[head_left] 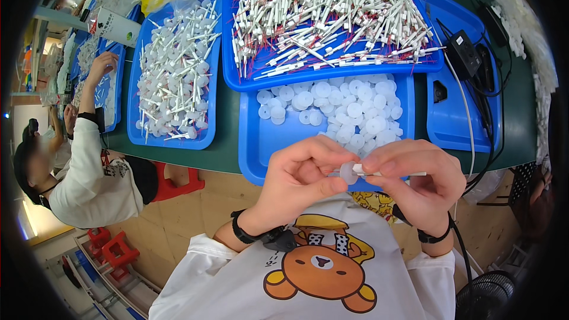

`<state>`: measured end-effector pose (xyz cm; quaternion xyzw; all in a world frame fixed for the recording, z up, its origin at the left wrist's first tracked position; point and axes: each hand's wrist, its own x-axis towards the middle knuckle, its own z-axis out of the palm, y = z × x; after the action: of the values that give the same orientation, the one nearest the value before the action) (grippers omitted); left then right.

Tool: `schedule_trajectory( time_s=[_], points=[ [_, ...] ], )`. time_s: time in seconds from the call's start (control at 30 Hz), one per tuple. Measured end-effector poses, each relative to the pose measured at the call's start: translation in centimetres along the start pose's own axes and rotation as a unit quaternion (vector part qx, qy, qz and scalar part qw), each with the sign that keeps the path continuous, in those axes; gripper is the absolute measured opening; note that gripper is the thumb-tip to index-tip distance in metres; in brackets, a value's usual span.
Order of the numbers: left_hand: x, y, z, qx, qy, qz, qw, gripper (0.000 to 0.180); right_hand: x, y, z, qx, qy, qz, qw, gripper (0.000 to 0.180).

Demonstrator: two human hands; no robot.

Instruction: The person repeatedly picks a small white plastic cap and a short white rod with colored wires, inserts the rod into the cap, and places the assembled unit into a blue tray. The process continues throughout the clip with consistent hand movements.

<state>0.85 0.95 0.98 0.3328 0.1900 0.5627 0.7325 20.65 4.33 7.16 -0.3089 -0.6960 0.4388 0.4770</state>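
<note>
White disc (348, 173) being pinched in the left hand (299, 175), right hand (418, 181) pinching a thin white rod (388, 172) against it, both hovering over the blue tray (261, 142) of discs (desk edge). Keeping rod square to the disc's centre seems wise. Fingers are hiding the joint.

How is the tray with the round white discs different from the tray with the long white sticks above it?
The disc tray holds flat round white discs that cover only its far part, so bare blue shows. The stick tray holds long thin white sticks with red wire ends, heaped over nearly all of it. It lies farther from the hands. Both are blue.
</note>
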Motion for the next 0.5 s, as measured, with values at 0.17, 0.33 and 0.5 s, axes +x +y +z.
schedule_trajectory(
  time_s=[0.17, 0.33, 0.5],
  points=[
    [-0.54, -0.66, 0.41, 0.064, 0.039, 0.077, 0.994, 0.029, -0.73, 0.35, 0.58, 0.056, 0.021, 0.041, 0.997, 0.025],
    [-0.68, -0.95, 0.78, 0.118, 0.041, 0.141, 0.982, 0.03, -1.06, -0.06, 1.03, 0.157, 0.057, 0.106, 0.98, 0.02],
    [-0.72, -1.09, 1.07, 0.098, 0.069, 0.116, 0.986, 0.03, -0.98, 0.33, 0.95, 0.119, 0.033, 0.062, 0.99, 0.02]
  ],
)
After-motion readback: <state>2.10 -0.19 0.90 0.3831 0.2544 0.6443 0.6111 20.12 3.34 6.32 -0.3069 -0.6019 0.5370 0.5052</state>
